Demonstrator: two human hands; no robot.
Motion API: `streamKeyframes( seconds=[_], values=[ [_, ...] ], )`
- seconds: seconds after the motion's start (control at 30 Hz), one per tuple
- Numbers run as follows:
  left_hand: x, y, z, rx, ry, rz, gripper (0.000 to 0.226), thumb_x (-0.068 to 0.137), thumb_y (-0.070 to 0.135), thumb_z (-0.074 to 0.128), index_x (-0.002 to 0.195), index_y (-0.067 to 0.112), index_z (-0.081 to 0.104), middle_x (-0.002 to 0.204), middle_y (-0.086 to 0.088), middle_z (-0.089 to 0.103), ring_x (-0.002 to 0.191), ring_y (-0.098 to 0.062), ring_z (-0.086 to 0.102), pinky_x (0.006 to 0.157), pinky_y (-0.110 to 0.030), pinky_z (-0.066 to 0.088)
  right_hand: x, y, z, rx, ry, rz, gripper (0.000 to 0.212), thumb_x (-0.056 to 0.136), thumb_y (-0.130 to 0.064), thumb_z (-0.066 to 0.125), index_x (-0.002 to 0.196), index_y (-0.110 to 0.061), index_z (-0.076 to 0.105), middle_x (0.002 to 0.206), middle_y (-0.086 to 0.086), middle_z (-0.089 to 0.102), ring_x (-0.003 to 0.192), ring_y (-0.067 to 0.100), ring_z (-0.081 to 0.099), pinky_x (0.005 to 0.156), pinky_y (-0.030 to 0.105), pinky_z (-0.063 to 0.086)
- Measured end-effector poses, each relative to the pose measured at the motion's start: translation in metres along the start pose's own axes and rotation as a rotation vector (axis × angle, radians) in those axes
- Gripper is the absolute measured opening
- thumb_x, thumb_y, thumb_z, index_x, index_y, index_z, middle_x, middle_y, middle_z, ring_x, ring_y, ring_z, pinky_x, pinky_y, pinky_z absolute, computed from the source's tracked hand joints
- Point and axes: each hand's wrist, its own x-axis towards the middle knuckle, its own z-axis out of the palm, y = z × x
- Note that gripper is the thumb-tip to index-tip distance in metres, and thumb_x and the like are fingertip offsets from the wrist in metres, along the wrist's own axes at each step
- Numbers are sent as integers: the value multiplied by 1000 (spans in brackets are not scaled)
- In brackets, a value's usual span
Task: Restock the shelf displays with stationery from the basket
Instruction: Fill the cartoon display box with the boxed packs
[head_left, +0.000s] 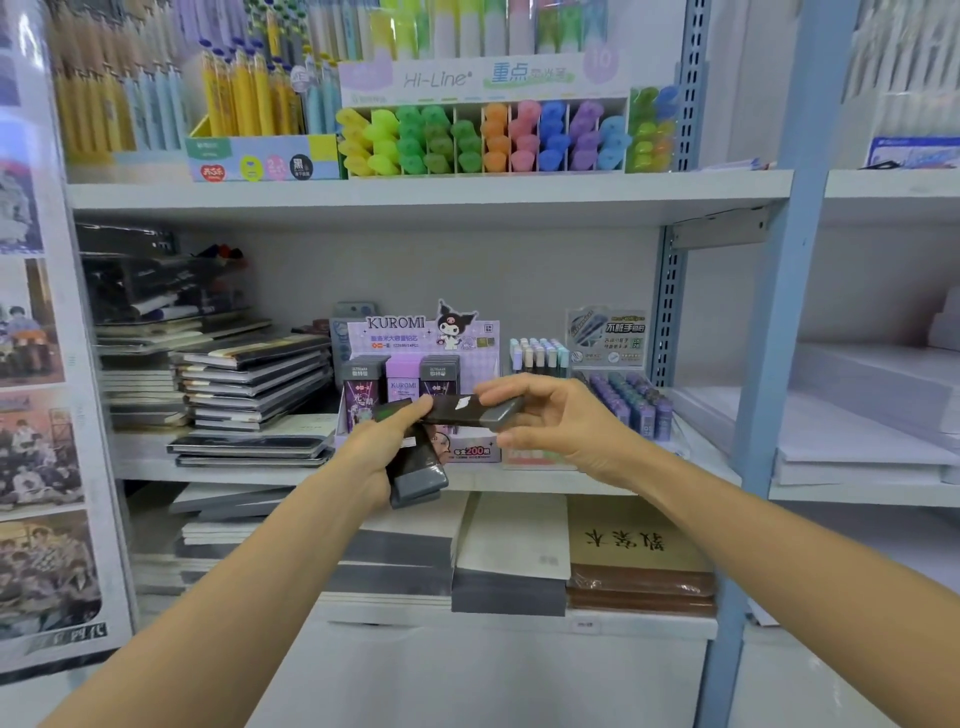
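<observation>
My left hand (376, 454) grips a small stack of dark flat refill boxes (421, 475) with grey ends, held in front of the middle shelf. My right hand (550, 415) pinches one more dark refill box (470, 408) lying sideways, its left tip touching my left thumb. Both hands hover just in front of the purple Kuromi display box (415, 338), which has similar dark and purple boxes standing in its slots. No basket is in view.
Stacked dark notebooks (249, 384) fill the middle shelf's left. Small purple and pastel tubes (631, 402) stand to the right. Highlighters (483, 137) and pencils line the upper shelf. Paper pads (514, 551) lie on the lower shelf. A blue upright (769, 312) borders the right.
</observation>
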Motion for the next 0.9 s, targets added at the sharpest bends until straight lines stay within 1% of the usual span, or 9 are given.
streamKeyframes(
  seconds=[0.07,0.13,0.23,0.37,0.5,0.57,0.67,0.77,0.9],
  values=[
    [0,2,-2,-8,-42,-12,40,81,34,75,106,4,66,69,-11,71,58,-24,68,70,-41,61,8,-4,0,-75,90,-49,27,83,3,66,103,-15,70,109,4,71,101,21,68,88,27,55],
    [-2,5,-3,-59,-96,-36,35,89,34,64,105,3,64,71,-12,69,58,-25,66,66,-40,61,21,-10,-3,-128,216,-101,20,87,0,62,103,-11,68,96,7,72,86,20,70,78,26,58],
    [-1,10,-4,-78,-143,-47,26,87,22,46,101,3,56,76,-14,67,59,-28,63,61,-39,58,46,-19,-15,-317,390,-138,14,91,-8,63,104,-8,65,86,10,71,69,17,68,63,24,58],
    [6,15,-5,6,-185,63,21,96,5,42,113,0,53,87,-15,70,70,-30,66,67,-40,58,77,-27,-36,-690,508,-162,11,92,-24,63,99,-16,65,87,-3,68,71,4,61,60,10,47],
    [16,15,-9,109,-150,206,24,97,10,55,119,5,58,103,-16,72,83,-29,69,76,-43,59,102,-21,-46,-831,404,-23,11,93,-24,62,99,-15,64,92,1,68,82,11,60,70,22,45],
    [23,13,-12,106,-115,231,28,93,11,61,120,4,59,110,-19,70,86,-29,68,73,-40,60,114,-15,-44,-874,374,6,11,93,-23,62,100,-15,63,94,4,68,84,15,61,74,28,47],
    [32,11,-16,87,-90,264,33,89,11,66,120,1,59,112,-21,69,85,-28,68,67,-34,61,131,-6,-42,-978,316,94,13,93,-22,63,103,-14,63,95,5,67,87,20,61,75,31,47],
    [40,9,-18,69,-72,279,35,87,12,69,119,2,60,111,-20,70,90,-30,67,77,-41,59,142,9,-40,-1125,183,204,13,93,-19,62,104,-13,62,101,8,65,93,26,60,75,30,41],
    [49,6,-19,60,-57,301,34,85,12,70,118,4,61,108,-16,71,87,-27,68,77,-43,58,146,23,-37,-1237,155,174,5,93,-21,61,94,-17,59,100,9,67,88,24,59,79,35,47]
  ],
)
